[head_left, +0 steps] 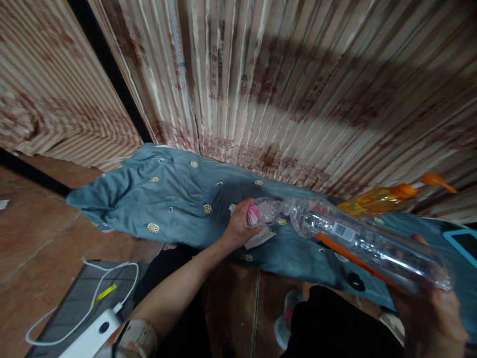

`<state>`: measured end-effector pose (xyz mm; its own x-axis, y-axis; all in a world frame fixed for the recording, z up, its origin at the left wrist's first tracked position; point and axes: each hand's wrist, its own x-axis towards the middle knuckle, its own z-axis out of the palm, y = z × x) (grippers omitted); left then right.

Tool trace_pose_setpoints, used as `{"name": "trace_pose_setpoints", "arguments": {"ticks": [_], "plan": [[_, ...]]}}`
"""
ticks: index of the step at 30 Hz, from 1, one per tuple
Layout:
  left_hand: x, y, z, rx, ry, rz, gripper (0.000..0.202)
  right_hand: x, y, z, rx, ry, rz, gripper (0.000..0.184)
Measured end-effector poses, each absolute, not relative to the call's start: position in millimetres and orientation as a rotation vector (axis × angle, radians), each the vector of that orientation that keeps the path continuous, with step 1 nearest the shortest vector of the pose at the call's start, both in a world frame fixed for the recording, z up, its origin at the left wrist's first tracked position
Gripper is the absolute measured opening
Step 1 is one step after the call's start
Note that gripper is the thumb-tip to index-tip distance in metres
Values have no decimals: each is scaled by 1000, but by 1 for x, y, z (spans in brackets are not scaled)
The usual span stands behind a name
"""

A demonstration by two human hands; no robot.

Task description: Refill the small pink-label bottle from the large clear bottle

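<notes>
My right hand (432,308) holds a clear empty plastic bottle (357,238) by its base, lying almost level with its neck pointing left. My left hand (238,226) is closed round the bottle's pink cap (252,214) at the neck. Under the left hand a white slip of paper (261,237) lies on a blue-grey cloth (167,199) with gold oval marks. The cloth covers a low surface in front of me.
An orange spray bottle (387,196) lies behind the clear bottle. A light-blue tablet edge (462,241) shows at the right. A white power bank (93,335) with a white cable (89,293) lies at lower left. A striped curtain (298,89) hangs behind.
</notes>
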<state>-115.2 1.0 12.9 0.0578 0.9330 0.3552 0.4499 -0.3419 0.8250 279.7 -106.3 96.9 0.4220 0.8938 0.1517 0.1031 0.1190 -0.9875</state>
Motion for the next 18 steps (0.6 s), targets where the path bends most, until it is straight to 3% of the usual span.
{"name": "trace_pose_setpoints", "arguments": {"ticks": [7,18], "plan": [[-116,0,15,1829,1355,1251,92,268,-104,113,-1252,-942,772,95],[-115,0,16,1836,1368,1238,90,286,-99,102,-1299,-886,721,91]]}}
